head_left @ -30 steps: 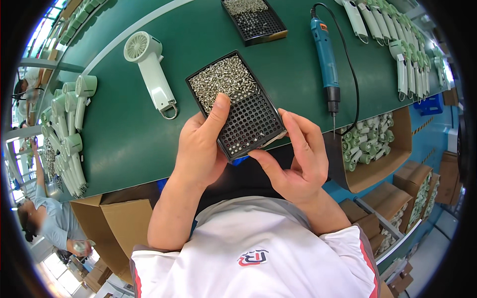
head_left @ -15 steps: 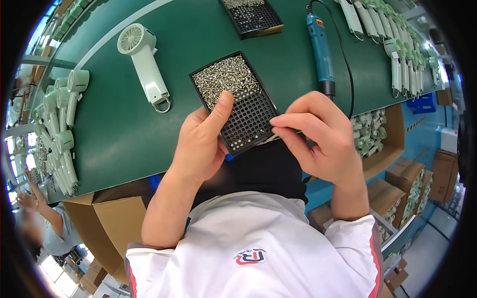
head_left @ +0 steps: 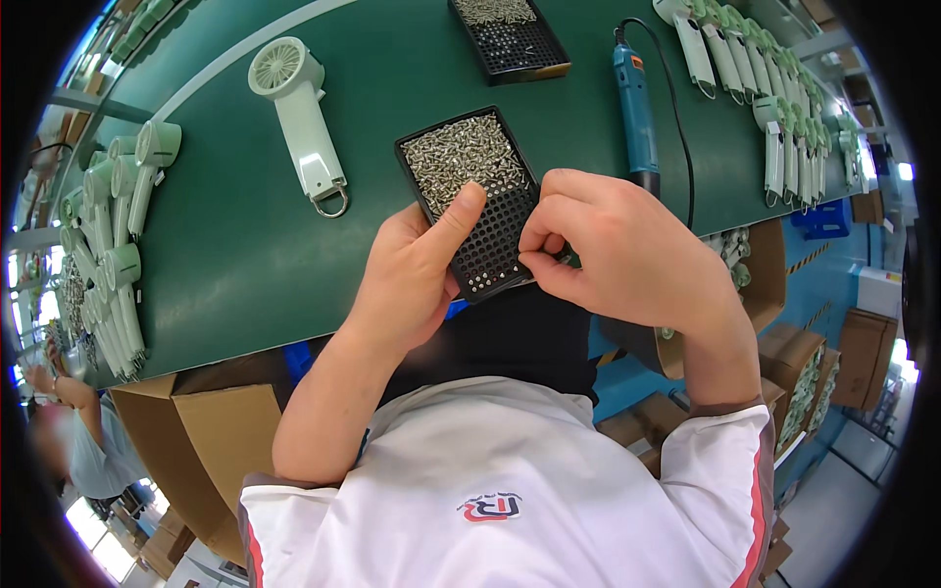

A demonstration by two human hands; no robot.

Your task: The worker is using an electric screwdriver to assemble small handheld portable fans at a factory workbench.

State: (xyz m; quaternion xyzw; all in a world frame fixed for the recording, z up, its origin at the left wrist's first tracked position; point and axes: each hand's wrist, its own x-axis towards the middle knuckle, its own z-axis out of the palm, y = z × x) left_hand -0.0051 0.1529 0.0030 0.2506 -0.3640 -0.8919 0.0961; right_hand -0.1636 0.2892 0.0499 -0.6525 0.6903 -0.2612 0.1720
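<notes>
My left hand (head_left: 412, 265) grips a black screw tray (head_left: 493, 227) by its left side, thumb lying over the top. Small silver screws (head_left: 465, 160) are heaped in the tray's far half. The near half is a grid of holes, with a few screws standing in the nearest corner. At the tray's right edge my right hand (head_left: 608, 245) has thumb and fingertips pinched together over the grid; whatever is between them is too small or hidden to make out. Beyond the tray, to the left, a pale green handheld fan (head_left: 302, 122) lies on the table.
A second screw tray (head_left: 510, 44) sits at the far side of the green table (head_left: 225, 265). To the right lies a blue electric screwdriver (head_left: 635, 108) with a black cord. Fans stand grouped at left (head_left: 118, 225) and right (head_left: 774, 88). Cardboard boxes (head_left: 230, 431) stand below the table edge.
My right hand has moved left over the tray's grid, its fingers curling in more. The view has shifted slightly. My left hand keeps its hold on the tray.
</notes>
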